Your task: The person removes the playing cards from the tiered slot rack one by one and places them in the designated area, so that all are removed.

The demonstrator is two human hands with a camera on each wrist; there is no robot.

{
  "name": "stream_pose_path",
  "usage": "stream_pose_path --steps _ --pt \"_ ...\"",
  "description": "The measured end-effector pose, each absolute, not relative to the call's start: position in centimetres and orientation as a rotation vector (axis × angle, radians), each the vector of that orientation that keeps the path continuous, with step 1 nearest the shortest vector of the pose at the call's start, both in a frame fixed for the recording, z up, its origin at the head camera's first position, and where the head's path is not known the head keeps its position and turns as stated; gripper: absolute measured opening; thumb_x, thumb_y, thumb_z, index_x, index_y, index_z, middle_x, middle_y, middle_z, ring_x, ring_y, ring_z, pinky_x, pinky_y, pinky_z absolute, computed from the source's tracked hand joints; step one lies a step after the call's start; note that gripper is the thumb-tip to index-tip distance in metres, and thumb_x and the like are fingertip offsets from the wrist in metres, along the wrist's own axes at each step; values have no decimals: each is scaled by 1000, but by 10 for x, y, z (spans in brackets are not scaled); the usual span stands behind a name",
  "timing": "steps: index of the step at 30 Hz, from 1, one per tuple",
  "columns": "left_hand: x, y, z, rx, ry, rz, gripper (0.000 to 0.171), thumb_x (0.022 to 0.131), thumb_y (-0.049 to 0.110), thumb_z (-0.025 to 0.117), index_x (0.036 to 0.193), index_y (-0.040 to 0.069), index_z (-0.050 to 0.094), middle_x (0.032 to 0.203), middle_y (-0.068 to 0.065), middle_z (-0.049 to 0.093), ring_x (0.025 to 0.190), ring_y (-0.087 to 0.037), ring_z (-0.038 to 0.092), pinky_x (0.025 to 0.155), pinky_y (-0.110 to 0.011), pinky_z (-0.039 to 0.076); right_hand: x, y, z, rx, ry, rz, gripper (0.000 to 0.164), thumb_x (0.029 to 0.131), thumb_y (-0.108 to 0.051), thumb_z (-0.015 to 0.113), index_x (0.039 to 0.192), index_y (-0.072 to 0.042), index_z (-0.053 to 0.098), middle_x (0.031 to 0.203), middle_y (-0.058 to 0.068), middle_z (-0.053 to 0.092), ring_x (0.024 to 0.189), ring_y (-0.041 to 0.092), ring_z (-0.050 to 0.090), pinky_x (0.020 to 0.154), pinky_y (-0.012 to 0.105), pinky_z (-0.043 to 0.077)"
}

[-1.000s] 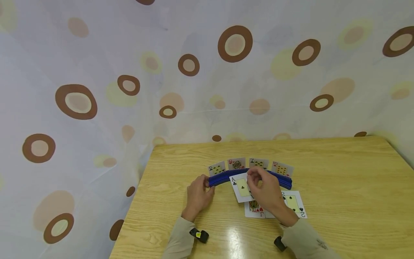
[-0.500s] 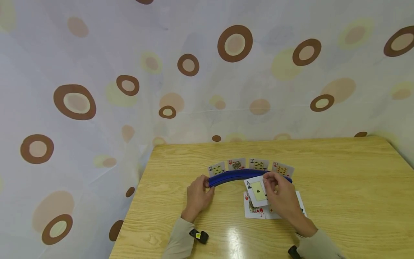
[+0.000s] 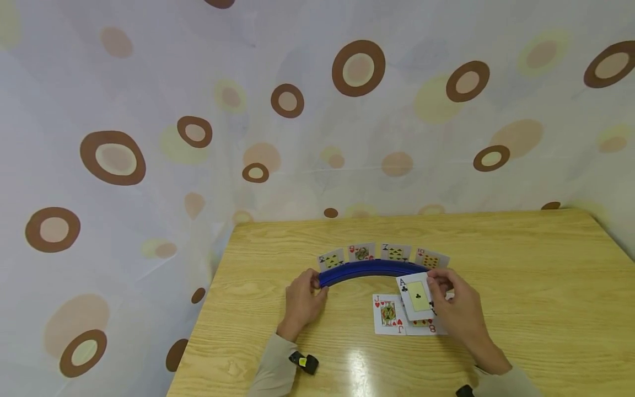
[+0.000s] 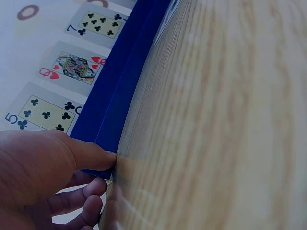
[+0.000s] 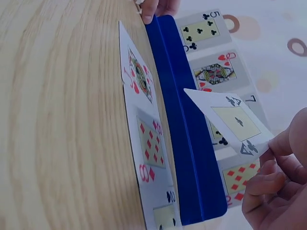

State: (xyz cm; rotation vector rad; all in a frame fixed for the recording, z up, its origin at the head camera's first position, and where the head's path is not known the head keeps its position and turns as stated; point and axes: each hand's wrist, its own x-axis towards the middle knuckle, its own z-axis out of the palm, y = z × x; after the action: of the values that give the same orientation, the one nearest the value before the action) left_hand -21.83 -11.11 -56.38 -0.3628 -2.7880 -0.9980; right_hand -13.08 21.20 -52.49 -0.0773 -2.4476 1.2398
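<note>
At the left end of a curved blue card holder point(image 3: 369, 268), my left hand point(image 3: 301, 300) pinches its end, thumb on the front side. My right hand point(image 3: 461, 309) pinches the ace of clubs point(image 3: 414, 300) by its right edge, between thumb and fingers. The ace is tilted in front of the holder's right part. Standing in the holder are the five of clubs point(image 4: 45, 112), queen of hearts point(image 4: 72, 67), seven of clubs point(image 3: 396, 253) and ten of diamonds point(image 5: 241, 178).
Face up in a row before the holder lie the jack of hearts point(image 3: 388, 314), eight of diamonds point(image 5: 152, 146) and two of spades point(image 5: 165, 218). In the head view the right hand covers the two. A patterned cloth point(image 3: 317, 132) hangs behind the wooden table point(image 3: 536, 264).
My right hand has carried the ace of clubs rightward along the holder, uncovering the jack of hearts. My left hand stays on the holder's left end.
</note>
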Motion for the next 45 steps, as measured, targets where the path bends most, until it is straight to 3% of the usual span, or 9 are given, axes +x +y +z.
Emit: stream_pose_path --steps 31,35,40,45 --pt "-218 -111 -564 -376 -2763 -995 18 94 13 82 103 8 68 87 -2 69 75 -9 53 75 -30 38 -116 296 -551 -382 -2632 1083 30 111 -18 59 128 4 71 111 24 76 79 -11 48 64 16 43" --pt "-217 -111 -565 -381 -2756 -994 18 93 12 83 103 7 68 87 -3 68 75 -9 53 75 -29 38 -117 309 -554 -411 -2666 1061 30 111 -17 58 128 4 71 112 25 76 82 -4 53 65 15 41" --pt "-217 -110 -564 -364 -2777 -993 18 94 12 83 103 8 68 87 -2 68 74 -9 51 75 -29 37 -118 319 -557 -448 -2705 1036 32 111 -16 58 129 7 70 113 27 74 86 14 60 64 17 40" --pt "-217 -110 -561 -361 -2782 -993 18 94 13 83 102 8 68 86 -2 68 73 -8 50 74 -29 37 -119 326 -559 -420 -2714 1019 32 110 -15 58 126 9 70 107 28 75 79 13 60 61 20 42"
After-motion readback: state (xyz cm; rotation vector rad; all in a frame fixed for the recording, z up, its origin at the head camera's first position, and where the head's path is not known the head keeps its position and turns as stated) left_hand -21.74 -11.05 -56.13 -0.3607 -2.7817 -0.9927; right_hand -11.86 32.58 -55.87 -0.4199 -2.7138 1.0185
